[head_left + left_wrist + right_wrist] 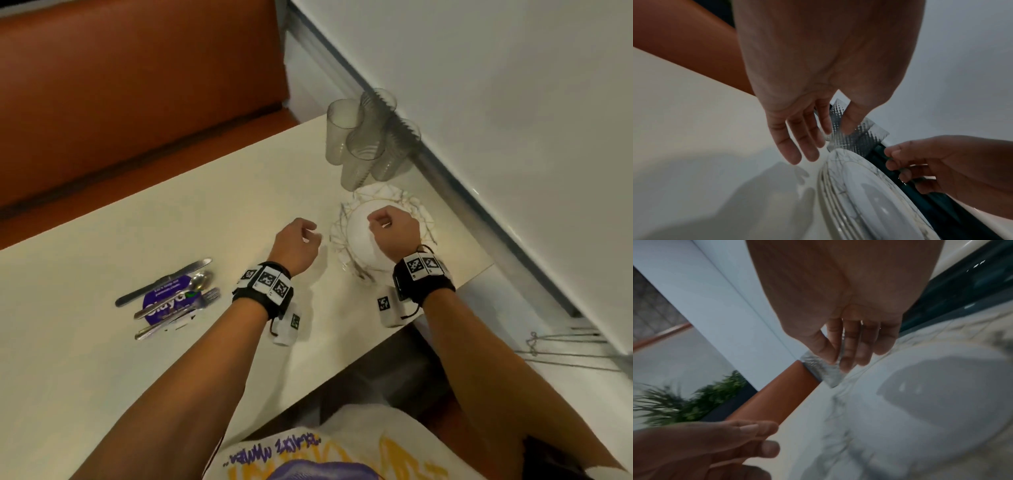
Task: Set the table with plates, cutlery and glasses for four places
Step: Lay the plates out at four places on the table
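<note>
One cream table (102,377), its near corner cut off | stack of marbled plates (352,246) partly hidden under the right hand (394,233), fingers loosely curled, holding nothing | glasses (363,144) beyond both hands | cutlery (171,298) left of the left hand (296,245), relaxed, empty; only its wrist view shows the plates' stacked rims

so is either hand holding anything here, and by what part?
Nothing held. Left hand hovers beside the plate stack, right hand above it, fingers loosely curled, both empty.
</note>
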`<state>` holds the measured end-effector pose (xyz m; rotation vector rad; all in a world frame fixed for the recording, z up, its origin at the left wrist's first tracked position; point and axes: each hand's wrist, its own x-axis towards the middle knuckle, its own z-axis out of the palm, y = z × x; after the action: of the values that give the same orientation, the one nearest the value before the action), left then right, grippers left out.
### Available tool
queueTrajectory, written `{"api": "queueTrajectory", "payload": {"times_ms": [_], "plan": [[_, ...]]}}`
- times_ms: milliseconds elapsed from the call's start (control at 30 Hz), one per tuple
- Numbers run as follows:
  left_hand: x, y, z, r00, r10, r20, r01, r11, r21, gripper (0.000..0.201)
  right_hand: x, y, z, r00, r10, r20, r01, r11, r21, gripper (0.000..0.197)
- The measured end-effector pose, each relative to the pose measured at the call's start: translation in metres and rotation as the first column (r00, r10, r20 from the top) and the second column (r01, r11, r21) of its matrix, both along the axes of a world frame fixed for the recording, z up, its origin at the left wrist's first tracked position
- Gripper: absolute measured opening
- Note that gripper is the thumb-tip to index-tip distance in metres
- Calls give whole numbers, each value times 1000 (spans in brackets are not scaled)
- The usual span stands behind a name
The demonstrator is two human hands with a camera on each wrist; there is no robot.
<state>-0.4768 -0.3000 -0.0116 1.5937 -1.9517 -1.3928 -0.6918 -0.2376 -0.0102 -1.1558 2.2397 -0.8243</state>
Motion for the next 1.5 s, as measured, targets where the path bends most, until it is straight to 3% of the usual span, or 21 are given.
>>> {"api": "queueTrajectory", "payload": {"times_ms": [167, 300, 433, 567, 733, 833, 933, 1000, 1100, 1200, 1267, 1333, 1400, 1500], "plan": [[-69, -6, -21, 992, 7, 127, -27, 987, 160, 63, -85, -4, -27, 980, -9, -200, 32, 993, 112, 20], [-92, -6, -40, 969, 43, 244, -101, 968, 229, 79, -120, -5, -41, 954, 19, -299, 84, 941, 328, 47], [-96, -7, -54, 958, 96, 271, -165, 955, 245, 74, -129, -7, -50, 984, -15, -179, 95, 887, 452, 63], [-91, -9, -60, 961, 148, 234, -216, 931, 295, 59, -119, -13, -55, 996, -56, -67, 79, 895, 438, 58], [-60, -10, -60, 932, 316, 175, -360, 858, 367, 56, -90, -24, -50, 998, -64, 3, 56, 898, 436, 53], [-23, -12, -56, 855, 505, 117, -503, 754, 422, 59, -57, -34, -47, 997, -17, 73, -15, 907, 422, 53], [21, -20, -51, 704, 709, 32, -630, 603, 489, 64, -14, -45, -40, 991, 19, 132, -70, 918, 391, 57], [55, -27, -52, 617, 787, -19, -649, 522, 554, 59, 16, -53, -35, 987, 31, 156, -85, 931, 356, 58], [108, -31, -55, 475, 877, -71, -634, 396, 664, 76, 61, -66, -27, 981, 54, 188, -110, 949, 296, 52], [154, -31, -38, 389, 910, -144, -666, 386, 639, 67, 106, -77, -18, 968, 111, 226, -162, 960, 226, 44], [183, -27, -27, 352, 919, -179, -612, 371, 698, 65, 134, -82, -11, 959, 134, 249, -183, 966, 183, 48], [209, -23, -26, 352, 902, -248, -540, 413, 733, 62, 160, -87, -5, 953, 142, 267, -186, 971, 148, 56], [227, -20, -20, 310, 902, -299, -554, 428, 715, 59, 184, -91, 2, 951, 154, 267, -189, 976, 108, 56], [250, -15, -17, 307, 895, -324, -577, 446, 685, 60, 209, -97, 11, 952, 168, 256, -190, 979, 66, 51]]}}
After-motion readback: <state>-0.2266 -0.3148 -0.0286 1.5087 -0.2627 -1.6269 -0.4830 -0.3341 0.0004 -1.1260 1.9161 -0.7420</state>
